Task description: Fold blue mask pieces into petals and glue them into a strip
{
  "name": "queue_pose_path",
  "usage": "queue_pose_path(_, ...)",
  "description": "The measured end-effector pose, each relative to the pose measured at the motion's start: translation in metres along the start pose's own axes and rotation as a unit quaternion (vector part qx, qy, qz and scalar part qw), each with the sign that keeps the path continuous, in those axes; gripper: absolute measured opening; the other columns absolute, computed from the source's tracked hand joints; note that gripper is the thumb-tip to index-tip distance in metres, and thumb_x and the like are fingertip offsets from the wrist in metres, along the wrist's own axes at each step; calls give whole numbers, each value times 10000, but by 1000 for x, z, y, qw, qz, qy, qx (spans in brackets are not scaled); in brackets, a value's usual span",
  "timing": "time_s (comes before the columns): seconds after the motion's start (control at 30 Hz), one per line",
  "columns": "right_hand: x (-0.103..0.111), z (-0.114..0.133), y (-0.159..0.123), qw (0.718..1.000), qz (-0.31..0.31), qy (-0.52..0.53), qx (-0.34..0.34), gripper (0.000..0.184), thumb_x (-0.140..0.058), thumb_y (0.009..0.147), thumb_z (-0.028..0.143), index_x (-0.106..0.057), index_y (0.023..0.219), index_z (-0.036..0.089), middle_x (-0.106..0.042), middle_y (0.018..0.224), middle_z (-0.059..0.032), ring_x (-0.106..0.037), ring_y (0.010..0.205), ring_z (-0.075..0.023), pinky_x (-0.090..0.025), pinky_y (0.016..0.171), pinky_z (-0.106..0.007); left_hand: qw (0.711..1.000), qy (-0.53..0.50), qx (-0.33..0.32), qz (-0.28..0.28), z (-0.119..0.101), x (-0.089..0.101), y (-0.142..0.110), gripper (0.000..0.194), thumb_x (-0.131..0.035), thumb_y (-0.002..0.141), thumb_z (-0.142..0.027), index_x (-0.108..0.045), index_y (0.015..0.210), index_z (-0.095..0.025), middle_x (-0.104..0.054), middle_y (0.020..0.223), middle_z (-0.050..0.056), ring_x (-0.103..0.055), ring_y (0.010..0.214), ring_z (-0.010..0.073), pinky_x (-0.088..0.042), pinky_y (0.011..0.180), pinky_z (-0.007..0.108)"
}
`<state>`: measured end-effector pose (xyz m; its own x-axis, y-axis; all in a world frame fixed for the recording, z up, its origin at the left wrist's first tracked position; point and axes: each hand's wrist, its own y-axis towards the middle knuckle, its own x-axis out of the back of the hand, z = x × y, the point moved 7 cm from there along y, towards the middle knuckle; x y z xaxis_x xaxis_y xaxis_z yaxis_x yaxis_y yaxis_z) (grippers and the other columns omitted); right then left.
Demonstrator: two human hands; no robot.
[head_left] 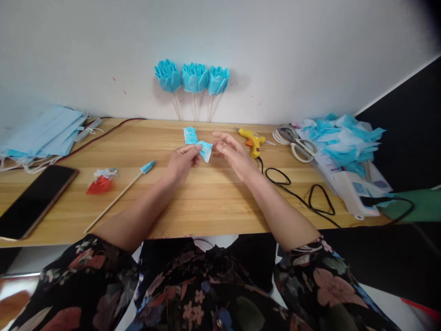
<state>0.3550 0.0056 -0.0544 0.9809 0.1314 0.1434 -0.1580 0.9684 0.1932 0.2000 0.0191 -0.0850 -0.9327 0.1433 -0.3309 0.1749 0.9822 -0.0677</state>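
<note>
My left hand [186, 158] pinches a small blue fabric petal [206, 151] between thumb and fingers over the middle of the table. Just to its right, my right hand [231, 151] has its fingers apart, the tips near the petal's edge; whether they touch it I cannot tell. Behind my left hand lies a small stack of blue petal pieces [190, 135] on the wood. A wooden stick with a blue wrapped tip [147, 167] rests left of my left forearm. Right of my right hand sits a yellow glue gun [253, 140].
Three blue fabric flowers [195, 77] on sticks lean against the wall. Face masks [44, 131], a phone [34, 202] and a red packet [100, 181] lie left. Scissors [303, 150], blue scraps [344, 138], a power strip [358, 195] and a black cord [296, 195] occupy the right.
</note>
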Motion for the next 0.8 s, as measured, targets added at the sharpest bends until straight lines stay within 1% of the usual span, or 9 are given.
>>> queue_pose_path(0.07,6,10,0,994,-29,-82,62,390,-597,891,322,-595,1278,272,-696,1242,-75,-641,1179,-230,-552,978,-422,999,-31,13,-14,0,2,1,341,-790,802,-352,-590,598,-166,-556,543,-23,-474,476,64,-353,479,211)
queue_pose_path(0.13,7,23,-3,971,-49,-184,142,417,-591,866,209,-600,1276,279,-663,1322,-81,-598,1254,-253,-516,1042,-476,998,-52,28,-24,1,3,2,335,-787,817,-338,-581,617,-165,-563,554,-25,-478,473,61,-355,479,212)
queue_pose_path(0.23,-3,36,-8,923,-34,-301,236,432,-556,864,110,-626,1239,313,-626,1385,-57,-536,1333,-284,-407,1152,-579,995,-77,51,-33,1,4,1,333,-764,847,-323,-572,627,-165,-563,555,-25,-479,475,60,-350,482,215)
queue_pose_path(0.3,-10,38,-10,903,-12,-340,263,410,-551,880,94,-648,1192,341,-603,1414,-30,-508,1360,-292,-351,1185,-617,993,-91,64,-32,2,3,0,321,-741,869,-312,-579,634,-163,-564,558,-24,-484,485,62,-348,485,215)
queue_pose_path(0.4,-14,37,-9,891,6,-361,276,364,-565,896,93,-686,1114,358,-585,1436,-2,-482,1379,-287,-334,1190,-626,991,-100,79,-28,2,1,-2,300,-728,883,-305,-593,656,-162,-564,567,-29,-488,493,60,-356,494,211)
queue_pose_path(0.5,-14,34,-8,891,6,-359,278,283,-602,914,128,-724,1034,353,-596,1429,6,-477,1375,-278,-344,1185,-610,991,-98,88,-17,3,0,-3,300,-734,884,-321,-592,670,-165,-563,577,-32,-488,494,59,-363,502,208)
queue_pose_path(0.63,-10,30,-6,902,-16,-343,259,144,-666,926,227,-753,928,341,-636,1378,3,-498,1338,-283,-378,1157,-603,993,-86,83,11,4,-4,-4,329,-764,865,-365,-580,677,-166,-572,597,-31,-494,505,58,-358,504,207)
queue_pose_path(0.73,-7,28,-7,915,-38,-319,243,115,-679,926,256,-757,886,330,-650,1357,-4,-521,1320,-281,-430,1111,-577,992,-89,83,23,5,-6,-4,339,-779,854,-388,-584,688,-165,-578,605,-31,-500,512,59,-358,504,206)
queue_pose_path(0.8,-5,27,-8,925,-53,-293,235,96,-680,926,265,-755,891,316,-655,1349,-15,-548,1301,-270,-434,1112,-562,992,-94,85,25,5,-6,-4,334,-785,850,-393,-592,701,-165,-580,606,-32,-499,511,58,-359,505,204)
